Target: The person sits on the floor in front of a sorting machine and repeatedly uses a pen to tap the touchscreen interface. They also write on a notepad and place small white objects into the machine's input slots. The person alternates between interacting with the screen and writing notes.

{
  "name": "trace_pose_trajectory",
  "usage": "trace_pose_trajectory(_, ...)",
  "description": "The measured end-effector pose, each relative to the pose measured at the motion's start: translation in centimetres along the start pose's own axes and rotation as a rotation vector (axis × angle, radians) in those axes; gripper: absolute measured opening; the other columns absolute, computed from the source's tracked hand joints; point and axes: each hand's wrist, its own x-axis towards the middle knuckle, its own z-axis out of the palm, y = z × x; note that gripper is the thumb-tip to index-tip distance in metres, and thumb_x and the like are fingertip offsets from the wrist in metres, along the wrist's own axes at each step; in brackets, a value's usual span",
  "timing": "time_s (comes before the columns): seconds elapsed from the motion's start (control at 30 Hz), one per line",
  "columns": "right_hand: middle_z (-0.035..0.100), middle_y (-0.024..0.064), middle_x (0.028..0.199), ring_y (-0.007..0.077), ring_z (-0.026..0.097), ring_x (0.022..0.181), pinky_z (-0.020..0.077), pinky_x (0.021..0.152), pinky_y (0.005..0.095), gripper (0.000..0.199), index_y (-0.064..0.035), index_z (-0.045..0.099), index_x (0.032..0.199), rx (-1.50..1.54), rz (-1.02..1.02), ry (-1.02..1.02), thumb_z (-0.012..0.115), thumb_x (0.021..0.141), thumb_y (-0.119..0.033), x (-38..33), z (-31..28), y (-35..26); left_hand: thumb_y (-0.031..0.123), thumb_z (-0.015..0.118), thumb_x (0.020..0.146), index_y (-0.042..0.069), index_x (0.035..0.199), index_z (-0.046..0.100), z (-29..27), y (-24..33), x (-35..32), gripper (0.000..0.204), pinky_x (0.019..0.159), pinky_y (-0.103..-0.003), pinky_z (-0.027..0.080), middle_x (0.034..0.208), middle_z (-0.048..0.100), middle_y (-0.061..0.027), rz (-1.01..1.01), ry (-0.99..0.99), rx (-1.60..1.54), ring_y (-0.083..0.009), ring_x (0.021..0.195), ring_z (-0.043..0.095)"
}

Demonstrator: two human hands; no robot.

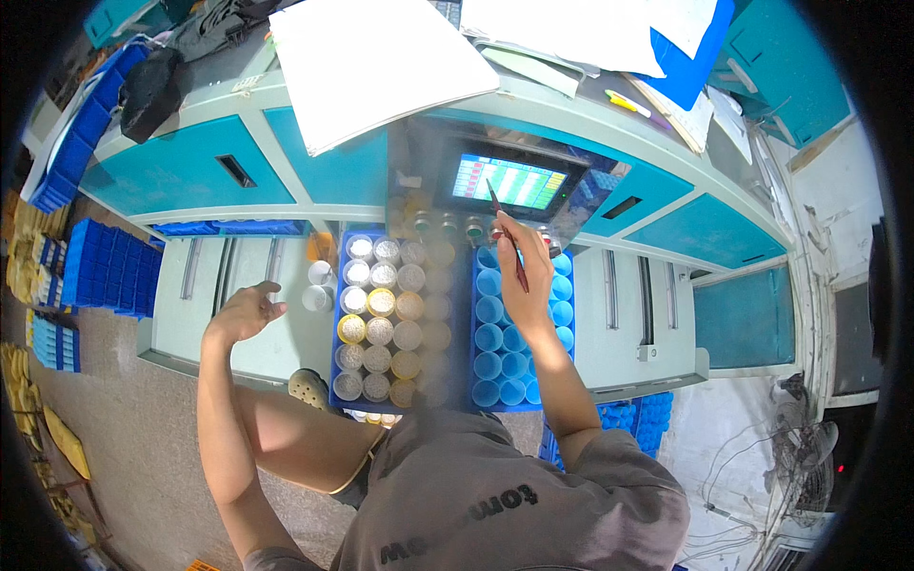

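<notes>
My right hand (528,281) grips a slim dark red pen (519,266), its tip against or just in front of a lit touch screen (522,183). Coloured table rows fill that screen. Round push buttons (474,226) line the panel below it, partly behind my fingers. Over the left part of the pale work surface, my left hand (246,312) hovers with nothing in it, thumb and index finger apart. Nearest to it are two small white cups (318,299). To their right, a blue tray (335,385) holds several cups (379,331) of whitish granules, some yellow-rimmed.
Several light blue cups (488,338) fill another blue tray (473,407) below my right forearm. White papers (376,71) and a blue folder (693,67) lie on the shelf above. Blue crates (105,266) stand on the left floor; loose cables (743,466) hang at the right.
</notes>
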Motion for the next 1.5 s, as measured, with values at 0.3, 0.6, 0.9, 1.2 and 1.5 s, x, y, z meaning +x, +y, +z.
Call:
trace_pose_trajectory(0.3, 0.078, 0.0107, 0.105, 0.0227, 0.071, 0.094, 0.0496, 0.087, 0.0359, 0.033, 0.0, 0.07, 0.133, -0.041, -0.004, 0.017, 0.067, 0.1, -0.003, 0.2, 0.0, -0.2, 0.038, 0.073, 0.1, -0.002, 0.141, 0.063, -0.1, 0.2, 0.1, 0.058, 0.09, -0.046, 0.058, 0.106, 0.077, -0.0269, 0.014, -0.013, 0.016, -0.0397, 0.1, 0.076)
trace_pose_trajectory(0.6, 0.078, 0.0087, 0.098, 0.022, 0.068, 0.088, 0.0466, 0.084, 0.035, 0.033, 0.001, 0.071, 0.13, -0.073, -0.03, 0.05, 0.069, 0.097, 0.0, 0.3, -0.5, 0.1, 0.037, 0.073, 0.1, -0.002, 0.14, 0.063, -0.2, 0.4, 0.1, 0.057, 0.091, -0.045, 0.058, 0.106, 0.078, -0.0266, 0.006, -0.028, -0.001, -0.0394, 0.102, 0.076)
trace_pose_trajectory(0.9, 0.078, 0.0078, 0.097, 0.022, 0.067, 0.085, 0.0455, 0.081, 0.0345, 0.032, 0.0006, 0.072, 0.128, -0.048, -0.039, 0.078, 0.069, 0.096, 0.001, 0.1, -0.6, 0.4, 0.037, 0.071, 0.102, 0.003, 0.144, 0.061, -0.1, -0.2, 0.5, 0.055, 0.092, -0.045, 0.057, 0.106, 0.078, -0.025, -0.011, -0.063, -0.009, -0.0367, 0.105, 0.075)
trace_pose_trajectory(1.2, 0.073, 0.0089, 0.095, 0.0261, 0.066, 0.085, 0.0434, 0.08, 0.0381, 0.027, -0.0016, 0.074, 0.121, -0.081, -0.063, 0.082, 0.073, 0.094, -0.006, 0.5, -0.2, 0.2, 0.04, 0.073, 0.102, 0.003, 0.143, 0.061, 0.4, -1.5, 0.9, 0.057, 0.084, -0.043, 0.058, 0.099, 0.077, -0.022, 0.007, -0.032, -0.015, -0.0327, 0.093, 0.075)
trace_pose_trajectory(1.5, 0.074, 0.0077, 0.098, 0.025, 0.066, 0.088, 0.0422, 0.082, 0.0371, 0.032, -0.0032, 0.073, 0.125, -0.131, -0.067, 0.085, 0.074, 0.093, -0.003, 0.4, -0.5, 0.3, 0.04, 0.073, 0.102, -0.001, 0.145, 0.058, 0.4, -2.0, 1.0, 0.061, 0.078, -0.036, 0.056, 0.099, 0.075, -0.0158, 0.051, -0.042, -0.033, -0.0216, 0.086, 0.07)
